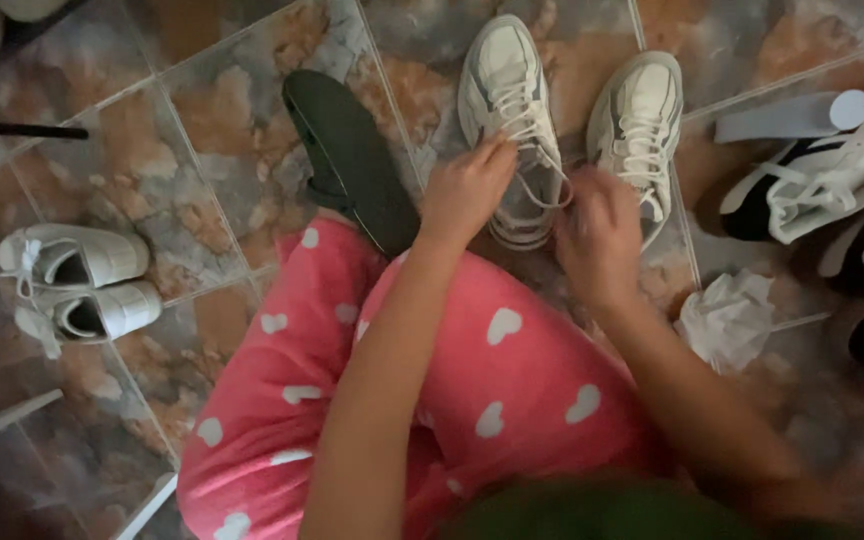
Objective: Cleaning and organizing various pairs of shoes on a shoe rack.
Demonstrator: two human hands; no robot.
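As seen from the head camera, looking down over pink heart-print trousers (472,370) to a tiled floor (152,170): left hand (467,190) pinching a white lace (542,165), fingers together on it; right hand (600,235) curled near the lace loop, grip hidden, cannot tell. Laces belonging to the left sneaker (507,100) of a white pair, partner sneaker (637,120) just beside. Probably light and limp, easily slipping; best taken near the eyelets. Dark insole (352,160) alongside, crumpled paper (730,318) and more shoes (82,285) around
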